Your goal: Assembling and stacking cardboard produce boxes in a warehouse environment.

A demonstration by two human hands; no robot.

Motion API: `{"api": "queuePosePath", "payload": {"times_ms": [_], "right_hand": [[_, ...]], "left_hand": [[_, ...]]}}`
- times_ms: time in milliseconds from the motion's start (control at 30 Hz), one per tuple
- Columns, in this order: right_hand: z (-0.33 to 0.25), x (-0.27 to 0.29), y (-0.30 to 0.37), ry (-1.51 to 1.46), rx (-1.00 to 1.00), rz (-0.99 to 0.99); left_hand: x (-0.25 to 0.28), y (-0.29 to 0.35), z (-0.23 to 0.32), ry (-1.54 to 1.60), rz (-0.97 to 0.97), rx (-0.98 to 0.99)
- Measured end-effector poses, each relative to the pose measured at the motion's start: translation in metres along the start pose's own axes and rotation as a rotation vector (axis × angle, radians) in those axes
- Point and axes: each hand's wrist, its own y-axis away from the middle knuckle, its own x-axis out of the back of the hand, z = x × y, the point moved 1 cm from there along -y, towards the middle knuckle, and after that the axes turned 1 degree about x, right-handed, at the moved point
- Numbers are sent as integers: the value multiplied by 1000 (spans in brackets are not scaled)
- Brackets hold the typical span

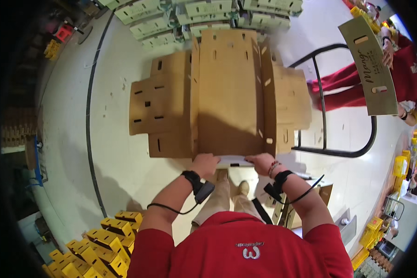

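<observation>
In front of me lies a large brown cardboard box [228,88], partly folded, with its inside facing up. Its long left and right sides stand up, and slotted flaps spread outward from both. My left hand [206,164] is closed on the left part of the box's near edge. At the right part of that same edge, my right hand [263,163] grips with fingers curled over the cardboard. Between the hands a pale strip of the near panel shows, with a dark slot in it. Both wrists carry black straps with cables.
Stacked white-green cartons [204,10] stand beyond the box. To the right are a black metal frame [323,92] and a co-worker in red holding a printed carton [370,69]. Yellow boxes [106,241] fill the lower left. A black line [89,116] runs along the floor.
</observation>
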Motion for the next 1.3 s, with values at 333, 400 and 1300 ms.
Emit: {"api": "queuePosePath", "payload": {"times_ms": [333, 400, 1300], "right_hand": [[-22, -6, -32, -7, 30, -389], [-21, 0, -36, 7, 30, -428], [3, -11, -49, 57, 125, -539]], "left_hand": [[-20, -4, 6, 167, 105, -61], [-24, -11, 4, 69, 110, -125], [-12, -28, -23, 300, -269, -54]]}}
